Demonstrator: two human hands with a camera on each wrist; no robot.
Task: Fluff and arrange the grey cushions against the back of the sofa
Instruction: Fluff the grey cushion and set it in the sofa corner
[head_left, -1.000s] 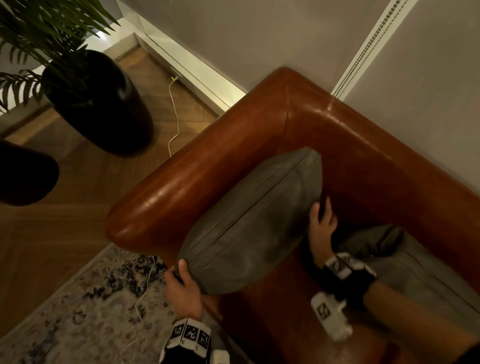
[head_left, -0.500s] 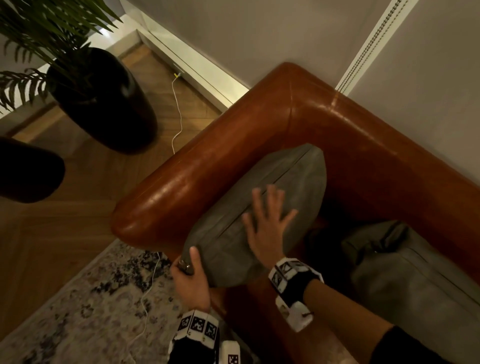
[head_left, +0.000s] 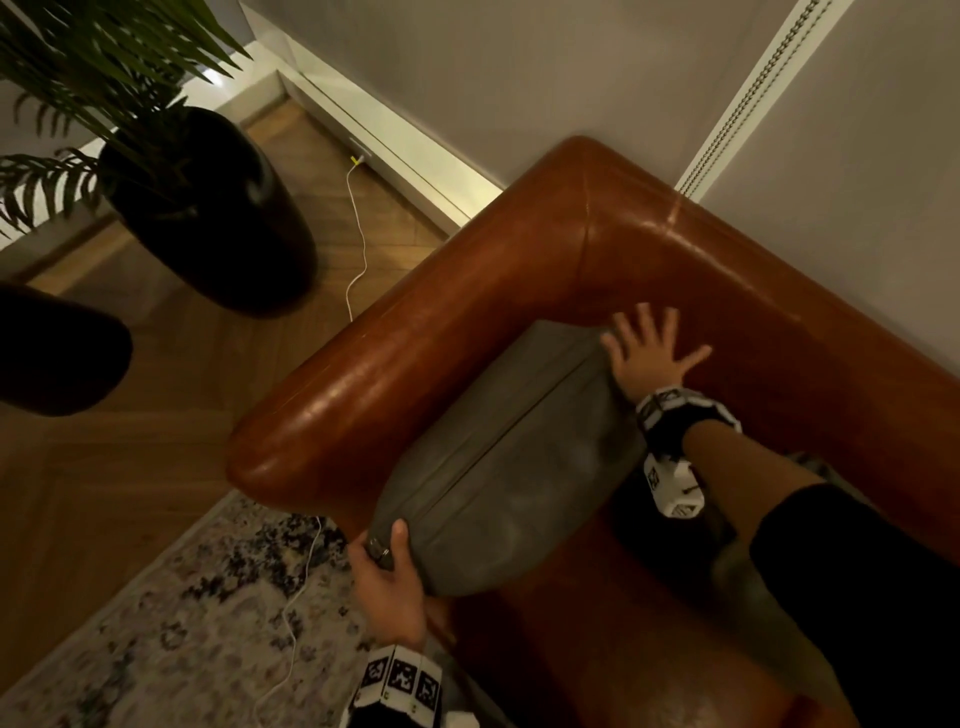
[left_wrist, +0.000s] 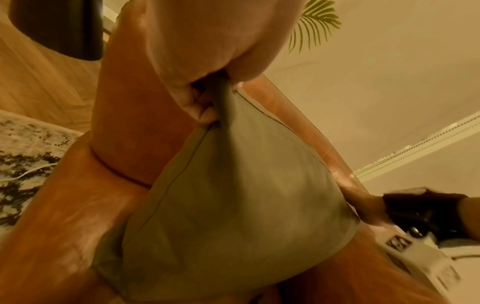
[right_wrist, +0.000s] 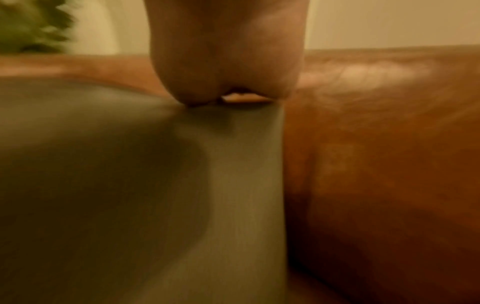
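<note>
A grey cushion (head_left: 509, 462) stands on edge in the corner of the brown leather sofa (head_left: 675, 244), leaning along the armrest (head_left: 353, 400). My left hand (head_left: 387, 566) grips its near corner by the zip end, thumb on top; the left wrist view shows the fingers curled round that corner of the cushion (left_wrist: 233, 195). My right hand (head_left: 649, 353) lies flat with fingers spread on the cushion's far end beside the sofa back. The right wrist view is blurred and shows the palm (right_wrist: 226, 67) on grey fabric. A second grey cushion (head_left: 810, 467) is mostly hidden behind my right arm.
A large black planter (head_left: 208, 213) with a palm stands on the wood floor left of the sofa. A white cable (head_left: 358, 249) runs from the wall skirting down across a patterned rug (head_left: 156, 623). A blind chain (head_left: 748, 98) hangs on the wall behind the sofa.
My right hand has gone from beside the cushion's right side, across its top face, up to its far end. The left hand has kept its grip on the near corner.
</note>
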